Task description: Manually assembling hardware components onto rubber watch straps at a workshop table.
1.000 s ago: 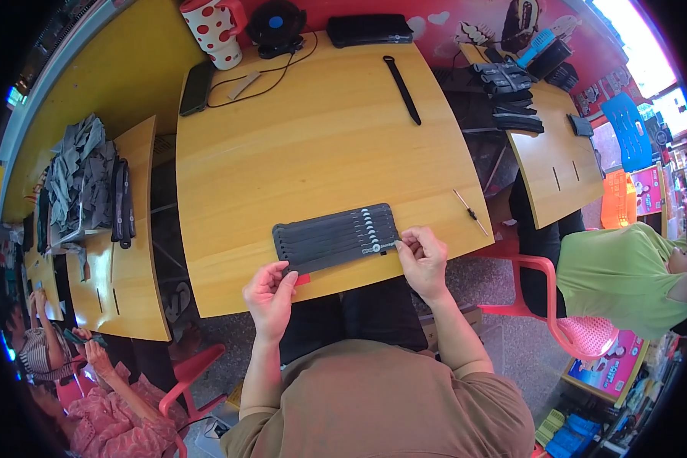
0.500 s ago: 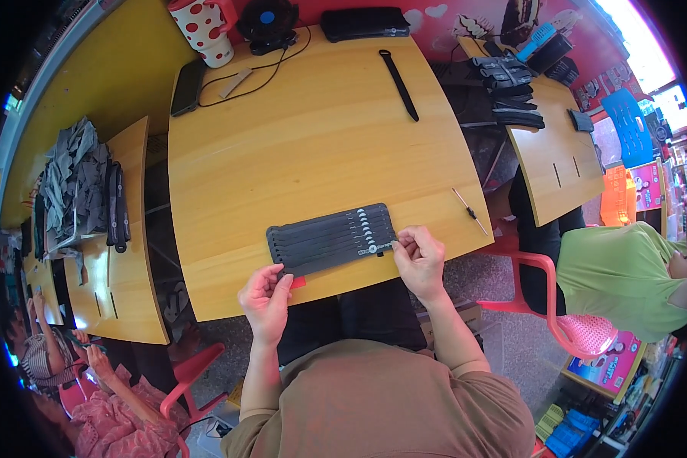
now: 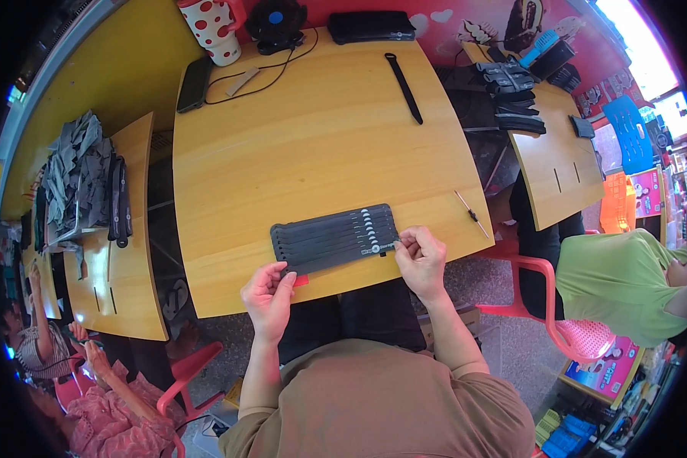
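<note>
1. The wooden table [image 3: 320, 137], yellow and smooth, is filling the middle; red chairs and crowded side tables are ringing it.
2. The row of black straps [image 3: 334, 238] is lying flat at the table's near edge.
3. The left hand [image 3: 269, 294] is pinching the row's near-left corner.
4. The right hand [image 3: 420, 258] is gripping the right end of the nearest strap.

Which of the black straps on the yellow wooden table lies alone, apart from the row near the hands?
The long black strap lying by itself at the far side of the yellow wooden table. The others form a tight side-by-side row at the near edge, between the left hand and right hand.
</note>
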The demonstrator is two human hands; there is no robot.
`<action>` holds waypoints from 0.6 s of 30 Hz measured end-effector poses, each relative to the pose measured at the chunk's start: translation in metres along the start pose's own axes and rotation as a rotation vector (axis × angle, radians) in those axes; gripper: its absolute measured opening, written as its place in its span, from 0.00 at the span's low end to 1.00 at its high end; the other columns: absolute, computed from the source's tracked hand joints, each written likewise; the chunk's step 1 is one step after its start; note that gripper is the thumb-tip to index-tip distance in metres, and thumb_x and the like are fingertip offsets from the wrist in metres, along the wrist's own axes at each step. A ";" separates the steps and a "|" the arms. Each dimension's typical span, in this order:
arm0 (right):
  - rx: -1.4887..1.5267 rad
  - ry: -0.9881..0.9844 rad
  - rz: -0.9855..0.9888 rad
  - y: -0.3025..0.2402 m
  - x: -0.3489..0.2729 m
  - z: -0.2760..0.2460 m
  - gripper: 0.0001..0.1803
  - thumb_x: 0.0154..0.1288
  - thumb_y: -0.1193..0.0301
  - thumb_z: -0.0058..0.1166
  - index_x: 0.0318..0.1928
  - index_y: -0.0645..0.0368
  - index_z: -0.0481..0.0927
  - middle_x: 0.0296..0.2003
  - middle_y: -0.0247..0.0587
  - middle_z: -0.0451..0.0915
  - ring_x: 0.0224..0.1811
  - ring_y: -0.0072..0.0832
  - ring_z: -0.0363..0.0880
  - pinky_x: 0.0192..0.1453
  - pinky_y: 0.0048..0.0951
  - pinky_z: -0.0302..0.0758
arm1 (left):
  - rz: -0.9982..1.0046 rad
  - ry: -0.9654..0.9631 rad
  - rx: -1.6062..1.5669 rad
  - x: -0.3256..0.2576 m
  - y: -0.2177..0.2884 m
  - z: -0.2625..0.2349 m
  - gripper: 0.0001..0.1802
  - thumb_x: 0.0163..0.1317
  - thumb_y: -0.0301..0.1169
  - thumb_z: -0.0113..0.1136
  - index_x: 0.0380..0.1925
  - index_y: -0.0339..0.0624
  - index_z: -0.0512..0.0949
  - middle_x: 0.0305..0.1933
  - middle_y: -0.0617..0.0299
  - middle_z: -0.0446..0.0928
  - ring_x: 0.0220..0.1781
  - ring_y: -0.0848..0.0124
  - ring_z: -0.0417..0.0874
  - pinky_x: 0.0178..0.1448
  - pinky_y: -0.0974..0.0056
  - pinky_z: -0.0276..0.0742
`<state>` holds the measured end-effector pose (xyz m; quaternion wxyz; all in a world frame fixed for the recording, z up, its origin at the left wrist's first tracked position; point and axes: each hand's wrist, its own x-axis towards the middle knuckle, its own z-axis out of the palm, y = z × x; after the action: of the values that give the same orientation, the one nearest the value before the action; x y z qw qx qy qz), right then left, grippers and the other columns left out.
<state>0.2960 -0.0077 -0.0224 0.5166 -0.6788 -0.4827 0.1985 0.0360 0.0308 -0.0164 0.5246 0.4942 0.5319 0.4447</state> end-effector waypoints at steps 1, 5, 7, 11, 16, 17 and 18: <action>-0.003 0.002 0.005 0.000 0.000 0.000 0.09 0.53 0.87 0.59 0.33 0.63 0.76 0.23 0.35 0.77 0.20 0.17 0.73 0.24 0.20 0.70 | 0.002 0.001 -0.004 0.000 0.000 0.000 0.10 0.58 0.16 0.63 0.41 0.32 0.79 0.28 0.69 0.75 0.26 0.84 0.74 0.30 0.78 0.72; -0.001 0.004 0.009 0.000 0.000 0.000 0.09 0.53 0.87 0.59 0.33 0.63 0.76 0.23 0.35 0.77 0.20 0.18 0.74 0.24 0.20 0.70 | 0.004 -0.003 0.006 0.000 0.003 0.001 0.10 0.58 0.16 0.64 0.40 0.32 0.79 0.27 0.69 0.74 0.25 0.84 0.74 0.30 0.78 0.72; -0.008 0.005 0.006 0.000 -0.001 0.000 0.09 0.52 0.86 0.59 0.33 0.63 0.76 0.23 0.36 0.77 0.20 0.18 0.74 0.24 0.20 0.70 | 0.007 0.000 0.007 -0.001 0.001 0.001 0.10 0.58 0.16 0.64 0.40 0.32 0.79 0.27 0.70 0.74 0.25 0.85 0.73 0.30 0.78 0.71; 0.007 0.008 0.015 0.002 -0.002 0.001 0.10 0.53 0.88 0.59 0.34 0.64 0.76 0.24 0.30 0.75 0.21 0.10 0.68 0.24 0.15 0.65 | 0.021 -0.013 0.004 -0.001 -0.001 0.000 0.10 0.58 0.16 0.64 0.40 0.32 0.79 0.27 0.70 0.75 0.25 0.85 0.73 0.30 0.78 0.71; -0.009 -0.002 0.000 0.002 -0.001 0.000 0.09 0.53 0.87 0.59 0.33 0.64 0.76 0.23 0.30 0.74 0.21 0.11 0.68 0.24 0.15 0.65 | 0.022 -0.016 -0.013 -0.002 -0.001 0.000 0.10 0.58 0.15 0.64 0.40 0.32 0.79 0.27 0.70 0.75 0.25 0.85 0.73 0.30 0.79 0.71; -0.011 -0.012 0.005 0.002 -0.001 0.000 0.09 0.53 0.87 0.59 0.33 0.64 0.76 0.23 0.30 0.74 0.21 0.11 0.68 0.24 0.15 0.65 | 0.012 -0.013 -0.020 -0.002 0.000 -0.001 0.10 0.58 0.15 0.64 0.40 0.32 0.79 0.27 0.70 0.75 0.25 0.85 0.73 0.30 0.79 0.71; -0.011 -0.011 0.004 0.001 -0.001 0.000 0.09 0.53 0.87 0.59 0.33 0.64 0.76 0.23 0.30 0.74 0.21 0.11 0.68 0.24 0.15 0.65 | 0.013 -0.014 -0.021 -0.002 -0.001 -0.001 0.10 0.58 0.15 0.64 0.40 0.32 0.79 0.27 0.70 0.75 0.25 0.85 0.73 0.30 0.79 0.71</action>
<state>0.2960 -0.0085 -0.0237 0.5099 -0.6816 -0.4850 0.2007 0.0353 0.0292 -0.0167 0.5305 0.4950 0.5206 0.4500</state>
